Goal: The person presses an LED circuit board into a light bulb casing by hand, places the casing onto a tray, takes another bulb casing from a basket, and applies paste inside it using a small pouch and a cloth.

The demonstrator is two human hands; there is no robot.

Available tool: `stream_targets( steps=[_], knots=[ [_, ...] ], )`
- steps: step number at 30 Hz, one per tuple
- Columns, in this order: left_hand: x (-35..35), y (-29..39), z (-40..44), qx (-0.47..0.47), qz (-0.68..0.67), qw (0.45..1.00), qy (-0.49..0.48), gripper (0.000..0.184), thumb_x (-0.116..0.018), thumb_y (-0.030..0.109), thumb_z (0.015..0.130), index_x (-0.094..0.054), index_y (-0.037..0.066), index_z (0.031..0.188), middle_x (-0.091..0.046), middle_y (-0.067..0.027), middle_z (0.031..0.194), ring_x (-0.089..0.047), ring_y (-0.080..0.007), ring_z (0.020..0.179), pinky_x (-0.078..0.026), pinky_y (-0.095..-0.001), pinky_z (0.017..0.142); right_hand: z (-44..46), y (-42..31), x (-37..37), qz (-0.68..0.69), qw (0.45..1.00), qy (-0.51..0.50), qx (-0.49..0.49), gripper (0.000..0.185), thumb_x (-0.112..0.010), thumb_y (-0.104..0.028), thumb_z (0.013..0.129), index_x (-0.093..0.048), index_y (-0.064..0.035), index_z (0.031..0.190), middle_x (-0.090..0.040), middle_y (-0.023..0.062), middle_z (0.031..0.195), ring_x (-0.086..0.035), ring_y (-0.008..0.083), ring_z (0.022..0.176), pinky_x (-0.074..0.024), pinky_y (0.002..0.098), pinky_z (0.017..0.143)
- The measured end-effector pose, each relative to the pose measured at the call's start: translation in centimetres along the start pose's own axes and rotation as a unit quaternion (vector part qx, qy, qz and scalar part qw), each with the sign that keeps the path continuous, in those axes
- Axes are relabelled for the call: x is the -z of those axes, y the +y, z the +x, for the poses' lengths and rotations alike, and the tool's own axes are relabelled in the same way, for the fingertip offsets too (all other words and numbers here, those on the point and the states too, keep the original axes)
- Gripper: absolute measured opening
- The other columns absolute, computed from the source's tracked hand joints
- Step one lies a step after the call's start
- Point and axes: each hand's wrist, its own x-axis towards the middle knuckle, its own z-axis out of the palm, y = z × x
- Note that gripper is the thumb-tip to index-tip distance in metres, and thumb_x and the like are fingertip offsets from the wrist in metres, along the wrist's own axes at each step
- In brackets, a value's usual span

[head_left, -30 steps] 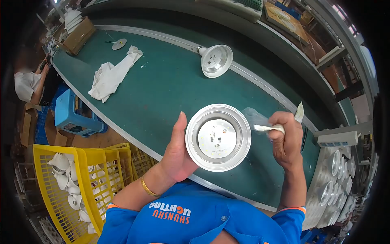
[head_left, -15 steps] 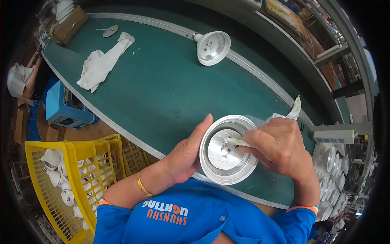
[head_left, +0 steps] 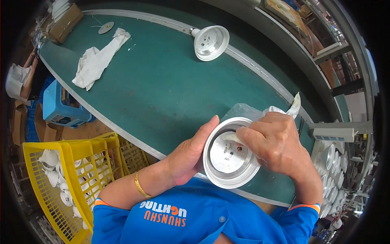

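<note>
A white, bowl-shaped LED lamp housing (head_left: 211, 175) faces up toward me, with a round LED board (head_left: 227, 156) inside it. My left hand (head_left: 190, 156) grips the housing's left side, its thumb along the rim. Over the right side of the opening, my right hand (head_left: 274, 142) has its fingers curled together. They pinch a pale, narrow piece (head_left: 231, 138) that reaches down to the board; its exact kind is hard to make out. Behind my right hand lies a clear plastic bag (head_left: 242, 110) on the green table (head_left: 162, 93).
Another lamp (head_left: 210, 42) rests by the table's far rail. A white cloth glove (head_left: 99, 61) and a small disc with a wire (head_left: 106, 27) lie at far left. A yellow crate (head_left: 77, 162) holds white parts. Stacked reflectors (head_left: 331, 162) stand right; a blue stool (head_left: 63, 105) stands left.
The housing has shifted slightly right and down with my left hand. My right fingers have moved left over the opening, with the pale piece nearer the board's upper edge.
</note>
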Motion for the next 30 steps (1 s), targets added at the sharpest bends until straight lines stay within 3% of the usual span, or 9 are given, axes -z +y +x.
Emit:
stream_targets(
  steps=[2, 12, 14, 30],
  knots=[
    [-0.11, 0.01, 0.06, 0.005, -0.042, 0.999, 0.006, 0.059, -0.031, 0.053, 0.101, -0.055, 0.006, 0.128, -0.062, -0.0097, 0.122, -0.059, -0.0168, 0.113, -0.047, -0.0326, 0.099, 0.07, 0.10, -0.02, -0.002, 1.000, 0.003, 0.004, 0.016, -0.068, -0.013, 0.068, -0.054, -0.0050, 0.071, -0.055, 0.0066, 0.055, -0.060, 0.0222, 0.050, -0.0460, 0.0339, 0.047],
    [-0.20, -0.33, 0.11, 0.012, -0.031, 0.999, 0.003, 0.059, -0.030, 0.053, 0.101, -0.055, 0.006, 0.128, -0.062, -0.0087, 0.121, -0.059, -0.0158, 0.113, -0.047, -0.0317, 0.100, 0.18, 0.15, -0.39, -0.015, 1.000, -0.013, 0.002, 0.018, -0.067, -0.014, 0.068, -0.051, -0.0059, 0.067, -0.054, 0.0061, 0.054, -0.059, 0.0220, 0.049, -0.0458, 0.0346, 0.047],
    [-0.14, -0.44, 0.15, 0.008, -0.006, 1.000, -0.007, 0.072, -0.031, 0.066, 0.096, -0.051, 0.007, 0.133, -0.058, -0.0110, 0.126, -0.054, -0.0183, 0.119, -0.042, -0.0332, 0.102, 0.18, 0.19, -0.38, -0.018, 1.000, -0.018, 0.001, 0.018, -0.067, -0.014, 0.068, -0.051, -0.0059, 0.067, -0.053, 0.0061, 0.054, -0.060, 0.0219, 0.049, -0.0458, 0.0345, 0.047],
    [-0.12, -0.16, 0.01, -0.012, -0.004, 1.000, -0.016, 0.069, -0.031, 0.063, 0.097, -0.050, 0.008, 0.134, -0.057, -0.0099, 0.127, -0.054, -0.0173, 0.121, -0.043, -0.0330, 0.103, 0.16, 0.50, -0.34, -0.035, 0.999, -0.029, -0.017, 0.016, -0.071, -0.011, 0.068, -0.057, -0.0040, 0.068, -0.060, 0.0099, 0.056, -0.065, 0.0225, 0.053, -0.0498, 0.0329, 0.048]
  ],
)
